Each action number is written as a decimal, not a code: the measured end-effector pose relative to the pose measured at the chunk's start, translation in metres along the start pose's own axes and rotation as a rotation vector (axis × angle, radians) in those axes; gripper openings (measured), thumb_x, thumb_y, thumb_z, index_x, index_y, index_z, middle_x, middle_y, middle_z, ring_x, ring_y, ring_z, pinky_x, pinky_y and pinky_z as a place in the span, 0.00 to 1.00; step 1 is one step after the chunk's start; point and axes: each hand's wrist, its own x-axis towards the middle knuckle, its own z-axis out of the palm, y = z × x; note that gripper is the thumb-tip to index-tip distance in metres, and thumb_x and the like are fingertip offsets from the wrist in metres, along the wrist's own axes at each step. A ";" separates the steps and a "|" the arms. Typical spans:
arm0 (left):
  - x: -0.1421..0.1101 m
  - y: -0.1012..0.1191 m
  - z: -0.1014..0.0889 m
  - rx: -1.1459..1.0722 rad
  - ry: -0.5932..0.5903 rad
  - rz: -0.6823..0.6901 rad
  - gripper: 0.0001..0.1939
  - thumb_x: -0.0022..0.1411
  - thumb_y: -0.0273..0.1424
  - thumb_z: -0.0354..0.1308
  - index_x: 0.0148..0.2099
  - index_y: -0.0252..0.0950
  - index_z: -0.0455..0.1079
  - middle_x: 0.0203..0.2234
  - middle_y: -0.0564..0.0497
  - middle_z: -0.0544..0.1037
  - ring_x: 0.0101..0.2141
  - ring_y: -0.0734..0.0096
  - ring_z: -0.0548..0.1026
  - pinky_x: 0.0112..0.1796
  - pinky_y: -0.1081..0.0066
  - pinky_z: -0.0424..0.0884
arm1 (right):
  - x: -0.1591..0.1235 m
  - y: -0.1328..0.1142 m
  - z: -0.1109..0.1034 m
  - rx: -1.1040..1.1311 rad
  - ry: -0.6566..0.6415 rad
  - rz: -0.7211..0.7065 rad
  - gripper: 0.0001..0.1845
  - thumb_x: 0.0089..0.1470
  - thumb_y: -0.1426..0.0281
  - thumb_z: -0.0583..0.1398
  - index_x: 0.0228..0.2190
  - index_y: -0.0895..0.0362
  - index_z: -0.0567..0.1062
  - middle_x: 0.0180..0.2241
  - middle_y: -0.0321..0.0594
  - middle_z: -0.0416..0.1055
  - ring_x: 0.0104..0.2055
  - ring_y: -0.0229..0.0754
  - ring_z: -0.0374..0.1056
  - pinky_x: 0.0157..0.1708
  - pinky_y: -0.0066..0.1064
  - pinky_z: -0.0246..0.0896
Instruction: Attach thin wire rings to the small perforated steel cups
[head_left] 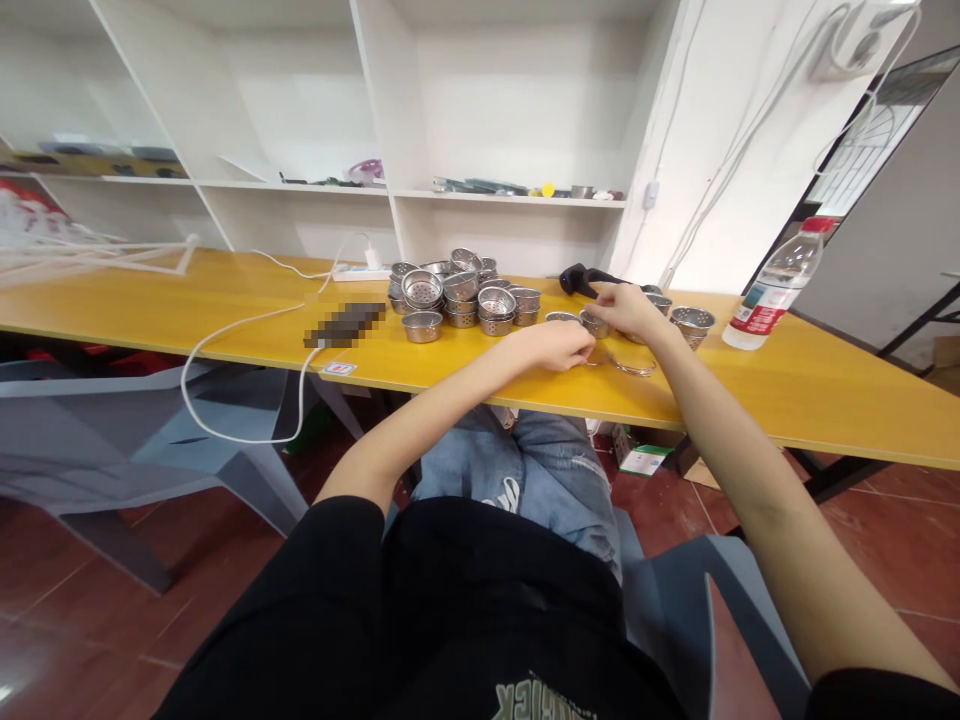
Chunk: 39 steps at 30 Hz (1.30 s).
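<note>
My left hand (561,345) is closed in a loose fist low over the front part of the yellow table. A thin bit of wire shows by its fingertips, but what lies inside the fingers is hidden. My right hand (631,308) reaches in from the right, its fingers bent down on a small perforated metal cup (596,324). Another metal cup (562,317) stands just behind my left hand. Thin wire rings (631,366) lie on the table below my right hand. Two more cups, one of them a perforated cup (691,322), sit right of my right wrist.
Stacked perforated cups (460,290) fill the table's middle. A black object (585,279) lies behind my right hand. A water bottle (780,285) stands at right. A blurred dark device (345,325) with a white cable (225,428) lies left, the cable looping over the table edge.
</note>
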 end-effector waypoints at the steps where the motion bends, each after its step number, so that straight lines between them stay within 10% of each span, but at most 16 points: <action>1: 0.000 0.003 -0.002 0.038 -0.007 0.001 0.13 0.70 0.27 0.57 0.46 0.37 0.84 0.43 0.42 0.87 0.44 0.58 0.82 0.46 0.65 0.73 | 0.000 0.000 0.000 0.002 0.001 -0.002 0.15 0.64 0.62 0.65 0.33 0.60 0.85 0.29 0.46 0.81 0.33 0.49 0.76 0.42 0.38 0.70; 10: 0.015 0.030 -0.014 0.314 -0.104 -0.019 0.17 0.62 0.22 0.67 0.53 0.31 0.85 0.44 0.34 0.87 0.49 0.48 0.84 0.49 0.60 0.76 | 0.006 0.006 0.002 0.005 0.005 -0.045 0.16 0.65 0.59 0.66 0.33 0.59 0.84 0.32 0.48 0.82 0.37 0.51 0.78 0.45 0.39 0.72; 39: 0.008 0.023 0.025 0.324 0.235 -0.134 0.18 0.67 0.21 0.58 0.58 0.26 0.74 0.52 0.29 0.82 0.59 0.43 0.75 0.54 0.55 0.66 | 0.001 -0.003 -0.003 0.040 -0.002 -0.008 0.13 0.64 0.65 0.65 0.31 0.59 0.83 0.29 0.45 0.81 0.33 0.48 0.76 0.40 0.36 0.69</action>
